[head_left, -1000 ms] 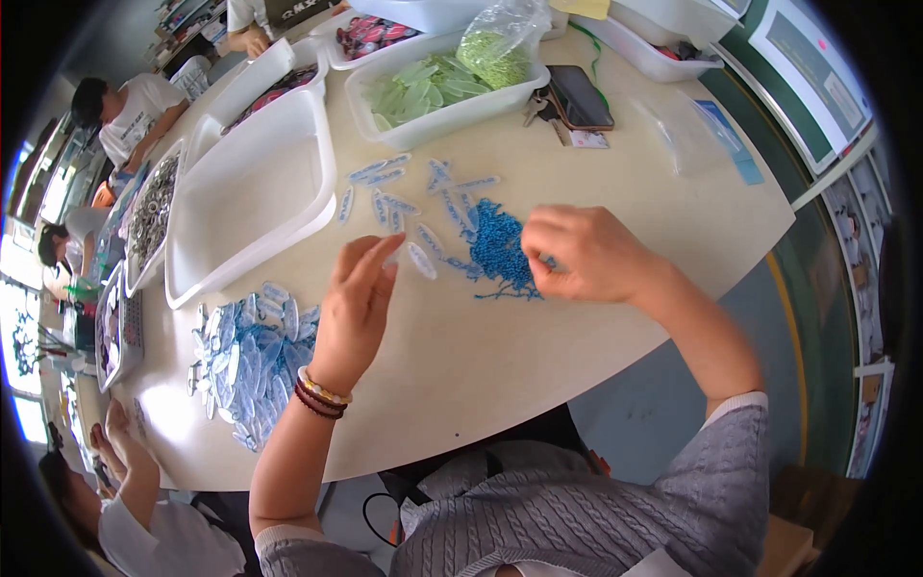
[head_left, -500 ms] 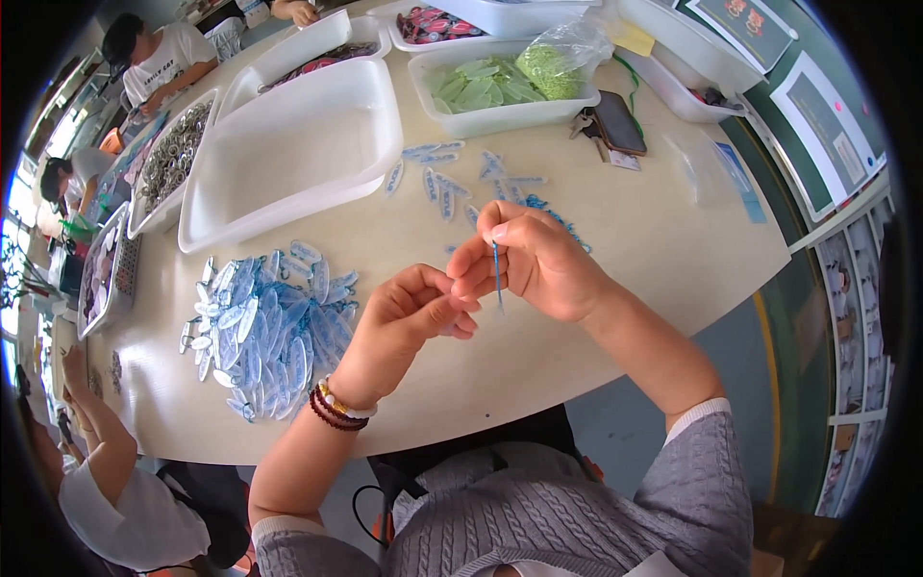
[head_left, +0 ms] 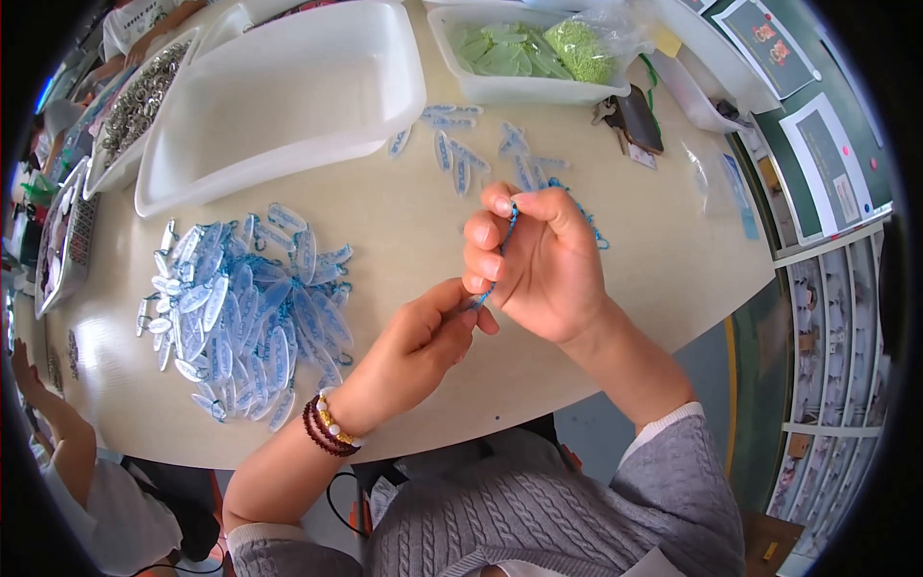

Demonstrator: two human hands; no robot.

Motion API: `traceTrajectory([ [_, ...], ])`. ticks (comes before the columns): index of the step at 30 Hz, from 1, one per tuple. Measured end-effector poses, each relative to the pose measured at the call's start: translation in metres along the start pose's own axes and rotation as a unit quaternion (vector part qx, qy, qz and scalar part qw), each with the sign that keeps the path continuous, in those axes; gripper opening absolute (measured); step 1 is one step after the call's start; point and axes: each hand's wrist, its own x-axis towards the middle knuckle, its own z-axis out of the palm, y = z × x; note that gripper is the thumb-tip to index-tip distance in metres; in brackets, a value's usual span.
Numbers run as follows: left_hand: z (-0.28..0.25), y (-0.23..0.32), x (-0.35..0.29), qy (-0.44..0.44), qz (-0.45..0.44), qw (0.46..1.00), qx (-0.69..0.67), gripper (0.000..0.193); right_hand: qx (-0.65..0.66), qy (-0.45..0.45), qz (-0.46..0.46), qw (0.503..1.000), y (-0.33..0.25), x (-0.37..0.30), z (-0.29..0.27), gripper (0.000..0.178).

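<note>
Blue cord [head_left: 507,231] pinched taut between right hand [head_left: 538,264] above and left hand [head_left: 423,341] below, over table [head_left: 625,250]. Finished-looking blue tags [head_left: 250,317] piled left; loose tags [head_left: 461,159] and cord bundle [head_left: 586,216] seemingly left to do.

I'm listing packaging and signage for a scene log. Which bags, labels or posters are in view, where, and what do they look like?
Clear plastic bag: in the far white tray, crumpled, holding green pieces.
Small clear sleeve: on the table's right edge, flat, with a blue strip.
Two posters: on the green surface at right, white rectangles with small pictures.
</note>
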Motion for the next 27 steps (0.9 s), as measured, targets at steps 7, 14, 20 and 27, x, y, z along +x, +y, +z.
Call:
traceTrajectory([
  [7, 0.0029, 0.0014, -0.0001, 0.009, -0.009, 1.0, 0.026, 0.018, 0.025, -0.019, 0.015, 0.999, -0.0037, -0.0016, -0.0045, 0.017],
  [14, 0.0028, 0.0009, -0.0007, -0.002, -0.022, 0.998, 0.059, 0.017, 0.075, -0.026, 0.041, 0.996, -0.0052, -0.0031, -0.0077, 0.017],
  [20, 0.003, 0.003, -0.001, 0.011, 0.004, 0.997, 0.082, 0.017, 0.058, -0.031, 0.043, 0.997, -0.0053, -0.0023, -0.0091, 0.017],
  [27, -0.0008, 0.006, -0.0011, -0.018, -0.041, 0.998, 0.033, 0.016, 0.015, -0.033, 0.034, 0.999, -0.0027, -0.0042, -0.0079, 0.016],
])
